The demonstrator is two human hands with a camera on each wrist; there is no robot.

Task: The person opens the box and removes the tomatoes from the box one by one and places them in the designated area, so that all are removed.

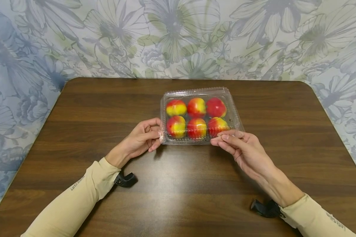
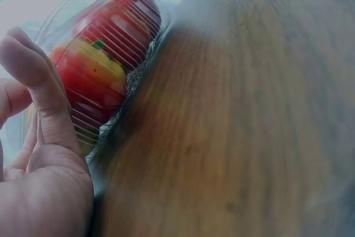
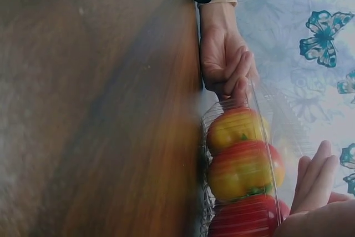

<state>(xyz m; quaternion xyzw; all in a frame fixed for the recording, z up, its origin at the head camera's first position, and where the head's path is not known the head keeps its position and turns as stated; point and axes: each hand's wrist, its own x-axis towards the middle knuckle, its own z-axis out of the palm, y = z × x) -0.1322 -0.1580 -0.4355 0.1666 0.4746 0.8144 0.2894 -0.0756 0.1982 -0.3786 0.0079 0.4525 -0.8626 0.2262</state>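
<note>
A clear plastic clamshell box (image 1: 232, 115) sits on the brown table, with red-and-yellow apples (image 1: 196, 128) inside in two rows of three. My left hand (image 1: 142, 136) grips the box's front left corner between thumb and fingers. At the front right, my right hand (image 1: 240, 144) pinches the clear rim with thumb and fingertips. A ridged lid edge crosses over the front row of fruit in the head view. From the left wrist, the ribbed side wall (image 2: 119, 43) shows close by the left fingers. The right wrist view shows both hands at the box's rim.
The wood-grain table (image 1: 178, 184) reaches back to a wall with floral covering (image 1: 178, 39). Black wrist devices (image 1: 126, 180) sit at both cuffs, close over the tabletop. Light sleeves (image 1: 74, 197) cover the forearms.
</note>
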